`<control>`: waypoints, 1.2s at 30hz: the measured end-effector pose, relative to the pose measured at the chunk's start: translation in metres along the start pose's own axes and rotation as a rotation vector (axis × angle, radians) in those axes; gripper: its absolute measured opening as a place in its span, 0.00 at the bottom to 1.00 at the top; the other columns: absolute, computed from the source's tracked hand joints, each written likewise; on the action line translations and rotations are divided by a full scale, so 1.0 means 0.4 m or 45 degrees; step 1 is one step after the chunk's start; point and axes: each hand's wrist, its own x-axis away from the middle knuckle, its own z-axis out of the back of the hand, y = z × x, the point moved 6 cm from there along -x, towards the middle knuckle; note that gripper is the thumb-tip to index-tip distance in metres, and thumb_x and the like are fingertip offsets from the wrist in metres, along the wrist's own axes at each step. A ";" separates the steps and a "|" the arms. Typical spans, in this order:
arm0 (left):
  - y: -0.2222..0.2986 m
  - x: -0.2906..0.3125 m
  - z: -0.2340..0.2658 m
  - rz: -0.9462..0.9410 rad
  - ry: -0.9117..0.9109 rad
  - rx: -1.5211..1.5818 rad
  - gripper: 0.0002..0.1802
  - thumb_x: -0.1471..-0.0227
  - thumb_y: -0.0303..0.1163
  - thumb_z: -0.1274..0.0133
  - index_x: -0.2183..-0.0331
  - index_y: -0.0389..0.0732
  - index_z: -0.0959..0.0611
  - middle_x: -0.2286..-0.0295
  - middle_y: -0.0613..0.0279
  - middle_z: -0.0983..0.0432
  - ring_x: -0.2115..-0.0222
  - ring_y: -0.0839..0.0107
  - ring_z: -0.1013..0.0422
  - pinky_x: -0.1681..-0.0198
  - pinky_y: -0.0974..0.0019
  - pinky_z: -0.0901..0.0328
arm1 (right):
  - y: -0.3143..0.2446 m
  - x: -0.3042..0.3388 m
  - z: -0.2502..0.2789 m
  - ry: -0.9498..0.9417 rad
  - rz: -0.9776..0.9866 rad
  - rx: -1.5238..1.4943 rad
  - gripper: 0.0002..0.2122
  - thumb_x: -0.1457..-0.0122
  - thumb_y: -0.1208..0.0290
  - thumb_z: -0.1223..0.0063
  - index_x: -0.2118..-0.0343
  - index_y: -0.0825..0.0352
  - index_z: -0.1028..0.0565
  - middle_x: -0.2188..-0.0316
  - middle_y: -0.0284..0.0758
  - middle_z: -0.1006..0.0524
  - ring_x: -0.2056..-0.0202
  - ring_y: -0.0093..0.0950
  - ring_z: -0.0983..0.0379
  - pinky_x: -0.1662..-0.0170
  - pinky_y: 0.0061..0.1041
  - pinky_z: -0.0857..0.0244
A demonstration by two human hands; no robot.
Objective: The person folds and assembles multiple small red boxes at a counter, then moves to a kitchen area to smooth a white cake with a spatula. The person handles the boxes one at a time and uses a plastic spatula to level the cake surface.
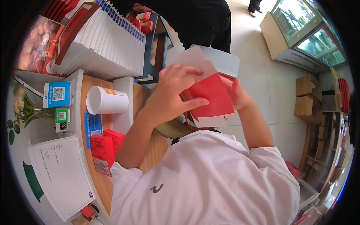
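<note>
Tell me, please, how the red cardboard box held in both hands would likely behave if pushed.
The red cardboard box is probably light for its size, as its walls look thin. Its crisp edges suggest it is fairly stiff. The white flap at its near end sticks out, so it would likely bend easily.

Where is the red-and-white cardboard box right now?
In the head view, the red-and-white cardboard box is just right of centre, held between the person's left hand and right hand, above the white cloth shirt.
</note>
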 end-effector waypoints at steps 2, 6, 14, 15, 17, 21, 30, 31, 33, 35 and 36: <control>0.004 -0.014 0.019 0.027 -0.028 -0.077 0.18 0.62 0.39 0.37 0.70 0.39 0.23 0.56 0.59 0.31 0.53 0.60 0.37 0.49 0.59 0.47 | -0.015 0.008 0.007 0.148 -0.064 0.231 0.30 0.45 0.59 0.49 0.42 0.67 0.42 0.46 0.38 0.36 0.46 0.30 0.39 0.45 0.32 0.43; 0.018 -0.010 0.069 0.004 0.223 -0.151 0.18 0.62 0.33 0.37 0.67 0.40 0.25 0.52 0.58 0.34 0.50 0.56 0.39 0.49 0.59 0.44 | -0.050 0.010 0.009 0.434 0.034 0.421 0.33 0.49 0.61 0.44 0.42 0.67 0.43 0.46 0.39 0.36 0.45 0.30 0.39 0.44 0.32 0.44; -0.005 0.013 0.037 0.033 0.227 0.176 0.19 0.62 0.32 0.39 0.67 0.43 0.29 0.50 0.57 0.36 0.49 0.56 0.41 0.44 0.54 0.54 | 0.030 -0.024 -0.032 0.093 -0.059 0.175 0.44 0.59 0.45 0.37 0.42 0.64 0.44 0.46 0.36 0.38 0.47 0.29 0.37 0.47 0.32 0.39; 0.001 0.012 0.037 0.024 0.211 0.195 0.19 0.62 0.31 0.39 0.67 0.43 0.30 0.50 0.57 0.36 0.48 0.56 0.41 0.43 0.54 0.54 | 0.046 -0.024 -0.037 0.046 -0.129 0.121 0.46 0.61 0.43 0.37 0.42 0.64 0.44 0.46 0.36 0.38 0.47 0.29 0.37 0.47 0.32 0.38; 0.006 0.015 0.040 0.026 0.193 0.270 0.19 0.62 0.31 0.39 0.67 0.42 0.30 0.50 0.56 0.36 0.48 0.55 0.42 0.43 0.53 0.54 | 0.054 -0.025 -0.039 0.094 -0.151 0.102 0.47 0.62 0.41 0.37 0.42 0.65 0.44 0.47 0.36 0.36 0.48 0.30 0.36 0.47 0.32 0.38; 0.028 0.015 0.072 -0.082 0.250 0.215 0.19 0.62 0.28 0.39 0.66 0.41 0.29 0.47 0.49 0.40 0.45 0.54 0.43 0.47 0.59 0.44 | 0.058 -0.015 -0.018 0.210 -0.115 0.096 0.43 0.58 0.48 0.37 0.43 0.66 0.44 0.49 0.37 0.34 0.49 0.30 0.36 0.47 0.33 0.38; -0.047 0.099 0.044 0.310 0.516 0.768 0.41 0.52 0.41 0.45 0.44 0.36 0.46 0.48 0.50 0.43 0.47 0.63 0.43 0.45 0.58 0.47 | -0.051 -0.014 -0.048 0.609 0.483 0.679 0.37 0.54 0.70 0.42 0.41 0.68 0.48 0.48 0.40 0.37 0.48 0.30 0.37 0.46 0.31 0.41; -0.031 0.098 0.024 0.349 0.468 0.872 0.41 0.52 0.41 0.45 0.44 0.36 0.46 0.49 0.50 0.43 0.47 0.64 0.43 0.45 0.59 0.45 | -0.061 -0.018 -0.063 0.576 0.589 0.737 0.37 0.54 0.72 0.43 0.40 0.68 0.49 0.47 0.40 0.38 0.47 0.30 0.38 0.46 0.30 0.43; -0.019 0.099 0.024 0.256 0.583 0.868 0.38 0.52 0.40 0.46 0.45 0.35 0.43 0.52 0.51 0.40 0.51 0.67 0.40 0.49 0.63 0.42 | -0.063 -0.020 -0.089 0.522 0.544 0.820 0.37 0.52 0.72 0.44 0.40 0.67 0.50 0.46 0.40 0.40 0.47 0.29 0.40 0.45 0.29 0.45; -0.012 0.100 0.030 0.232 0.611 0.813 0.34 0.51 0.38 0.46 0.47 0.35 0.41 0.54 0.53 0.38 0.54 0.68 0.38 0.52 0.65 0.40 | -0.061 -0.024 -0.111 0.424 0.566 0.962 0.36 0.50 0.72 0.45 0.40 0.66 0.50 0.46 0.40 0.40 0.46 0.28 0.41 0.44 0.29 0.46; -0.015 0.100 0.027 0.231 0.595 0.799 0.31 0.51 0.37 0.47 0.50 0.36 0.39 0.57 0.54 0.37 0.57 0.70 0.37 0.54 0.67 0.40 | -0.061 -0.022 -0.119 0.355 0.612 1.064 0.35 0.49 0.72 0.46 0.40 0.66 0.50 0.46 0.40 0.40 0.47 0.28 0.41 0.44 0.28 0.47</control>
